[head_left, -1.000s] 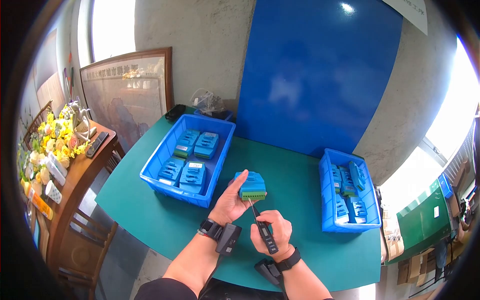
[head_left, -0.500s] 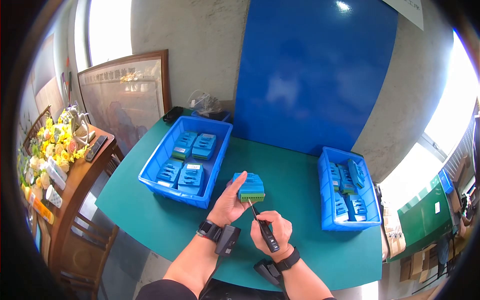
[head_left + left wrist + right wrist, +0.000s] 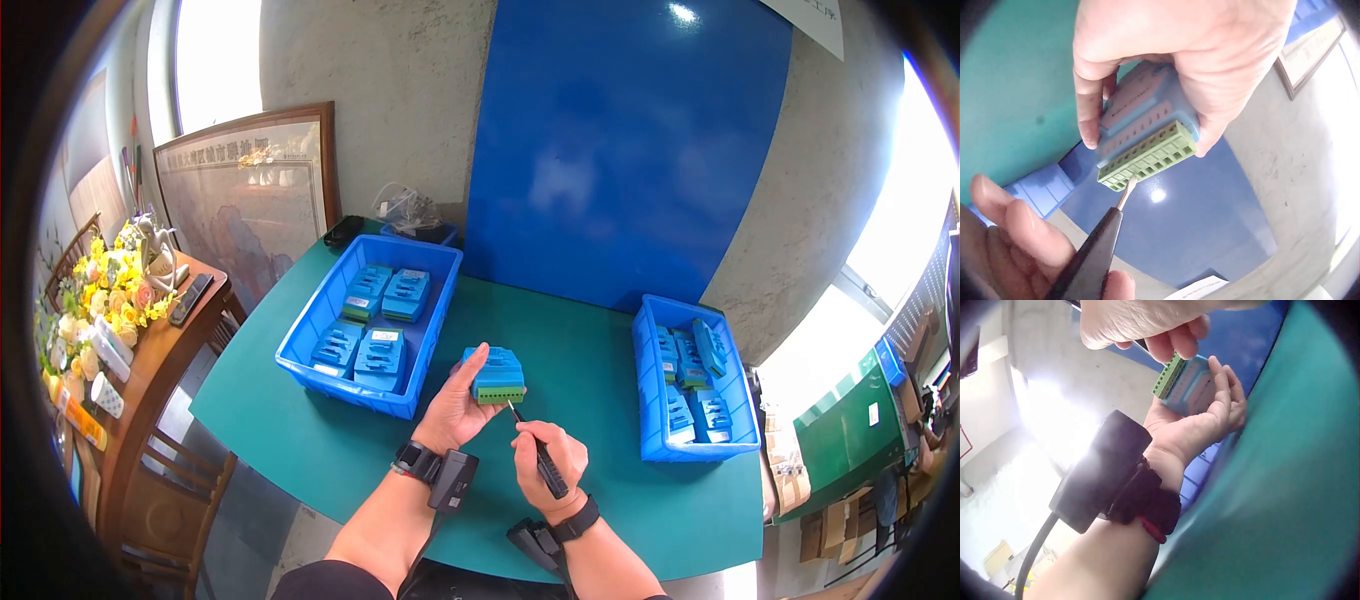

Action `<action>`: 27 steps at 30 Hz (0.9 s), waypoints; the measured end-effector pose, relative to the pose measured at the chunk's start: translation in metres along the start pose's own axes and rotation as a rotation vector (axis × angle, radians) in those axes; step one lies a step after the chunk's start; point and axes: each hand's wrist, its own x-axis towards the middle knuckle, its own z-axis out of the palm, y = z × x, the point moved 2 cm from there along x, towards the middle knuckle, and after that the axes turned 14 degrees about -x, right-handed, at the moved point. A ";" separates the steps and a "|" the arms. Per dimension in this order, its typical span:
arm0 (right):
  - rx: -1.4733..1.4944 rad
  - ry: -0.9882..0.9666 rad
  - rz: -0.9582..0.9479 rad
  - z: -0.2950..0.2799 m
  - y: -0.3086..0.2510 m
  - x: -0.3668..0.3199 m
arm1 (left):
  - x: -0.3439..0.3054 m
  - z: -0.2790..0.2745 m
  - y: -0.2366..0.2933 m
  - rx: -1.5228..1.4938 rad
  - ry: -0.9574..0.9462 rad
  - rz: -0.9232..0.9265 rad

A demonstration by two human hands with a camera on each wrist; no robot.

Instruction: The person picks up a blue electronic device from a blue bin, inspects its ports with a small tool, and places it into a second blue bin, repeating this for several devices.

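In the head view a blue module (image 3: 497,370) with a green terminal strip (image 3: 500,395) is gripped by my left hand (image 3: 455,408) at its left side. My right hand (image 3: 552,463) holds a black screwdriver (image 3: 549,470) just below the strip. The left wrist view has the screwdriver's metal tip (image 3: 1129,190) at the openings of the green strip (image 3: 1147,159); whether it is inside one cannot be told. Thumb and fingers of my left hand (image 3: 1179,44) span the module (image 3: 1138,109). The right wrist view mostly hides the screwdriver behind my right hand (image 3: 1147,322).
A blue bin (image 3: 420,392) holding several modules stands left of my hands, and a similar bin (image 3: 700,452) stands at the right of the green table (image 3: 600,400). Behind rises a blue panel (image 3: 620,150). Flowers (image 3: 115,285) stand on a wooden side table.
The screwdriver's tip has moved right along the green strip and its handle stands at a different angle. My right hand has turned slightly. The head view has shifted a little.
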 end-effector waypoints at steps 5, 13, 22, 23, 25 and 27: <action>0.014 0.021 0.005 0.001 0.001 -0.001 | -0.001 0.001 0.000 0.006 -0.011 -0.001; -0.006 0.041 0.080 0.000 0.007 -0.004 | 0.000 0.000 0.001 -0.018 -0.026 -0.005; -0.044 0.014 0.092 -0.002 0.007 0.000 | -0.004 0.007 0.002 0.025 0.021 0.021; -0.043 0.007 0.093 -0.002 0.008 0.000 | -0.004 0.006 0.003 -0.004 -0.002 0.010; -0.018 0.005 0.102 -0.003 0.007 0.000 | -0.002 0.004 0.006 -0.061 -0.048 -0.011; 0.020 0.009 0.157 -0.005 0.007 0.001 | -0.002 0.004 0.005 -0.076 -0.081 -0.055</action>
